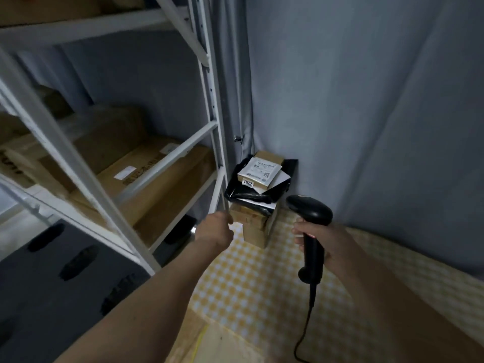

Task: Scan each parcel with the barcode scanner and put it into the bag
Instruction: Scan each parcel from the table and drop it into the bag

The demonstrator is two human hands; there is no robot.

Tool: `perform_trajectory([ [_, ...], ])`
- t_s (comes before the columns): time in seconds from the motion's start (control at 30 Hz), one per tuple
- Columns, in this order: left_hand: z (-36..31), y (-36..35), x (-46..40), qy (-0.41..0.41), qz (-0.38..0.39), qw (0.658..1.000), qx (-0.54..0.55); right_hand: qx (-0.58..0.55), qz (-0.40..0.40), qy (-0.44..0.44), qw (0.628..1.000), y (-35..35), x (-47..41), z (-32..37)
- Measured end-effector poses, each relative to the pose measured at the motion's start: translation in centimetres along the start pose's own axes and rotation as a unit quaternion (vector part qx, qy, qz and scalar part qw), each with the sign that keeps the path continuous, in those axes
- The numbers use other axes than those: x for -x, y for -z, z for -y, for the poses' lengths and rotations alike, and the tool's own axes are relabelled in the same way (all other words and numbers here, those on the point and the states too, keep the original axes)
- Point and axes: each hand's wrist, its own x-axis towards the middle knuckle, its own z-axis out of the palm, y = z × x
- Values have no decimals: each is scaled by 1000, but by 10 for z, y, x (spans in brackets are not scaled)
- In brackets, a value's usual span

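Head view: right hand (318, 247) curls around the handle of a black barcode scanner (311, 231), its head aimed toward a stack of parcels (258, 179) in the corner. Left hand (216, 229) reaches to the lowest cardboard box (251, 224), touching its near edge; whether its fingers grip is unclear. Stack rests on a yellow checked cloth (262, 284), beside a white metal shelf (104, 195) holding cartons.

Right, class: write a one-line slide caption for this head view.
Right hand grips barcode scanner; left hand reaches toward stacked parcels.
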Motion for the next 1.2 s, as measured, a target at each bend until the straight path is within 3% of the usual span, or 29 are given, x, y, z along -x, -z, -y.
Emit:
perform_trajectory([
  [0.43,-28,10,-158,37,20,992,123,-61,-19,-82,995,-31,-127,35],
  [0.7,-28,0,-240,42,64,979,187,-54,-107,-104,987,-73,-188,34],
  [0.87,-19,-6,-272,26,112,972,207,-70,-144,-96,982,-98,-219,32],
  [1.03,-13,-10,-287,18,174,947,269,-180,-158,-90,967,-115,-228,26],
  [1.2,-13,-10,-288,13,200,936,291,-186,-192,-89,959,-122,-228,23],
])
